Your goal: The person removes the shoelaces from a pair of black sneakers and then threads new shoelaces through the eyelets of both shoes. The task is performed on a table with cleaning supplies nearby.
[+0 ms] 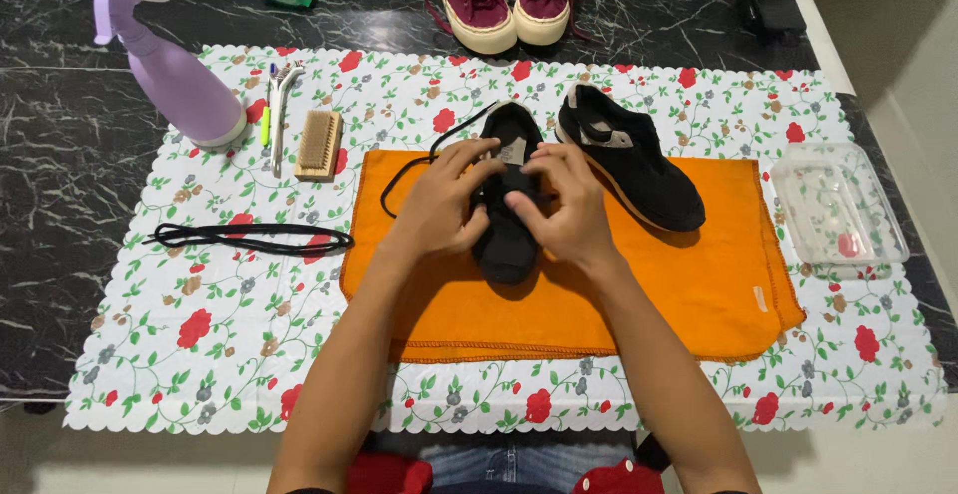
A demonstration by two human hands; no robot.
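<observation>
Your left hand (442, 205) and right hand (564, 210) both grip the black shoe (507, 240) on the orange cloth (699, 284), fingers at its lace (429, 155), steadying it; its mate (634, 170) waits beside.

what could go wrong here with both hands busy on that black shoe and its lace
1. The loose black lace end trails off the black shoe across the orange cloth; a tug by the left hand or right hand might snag or knot it.
2. The second black shoe lies tilted right beside the right hand, so a sideways move may knock it.
3. The removed black lace lies loose on the flowered mat, where the left forearm may sweep it off.
</observation>
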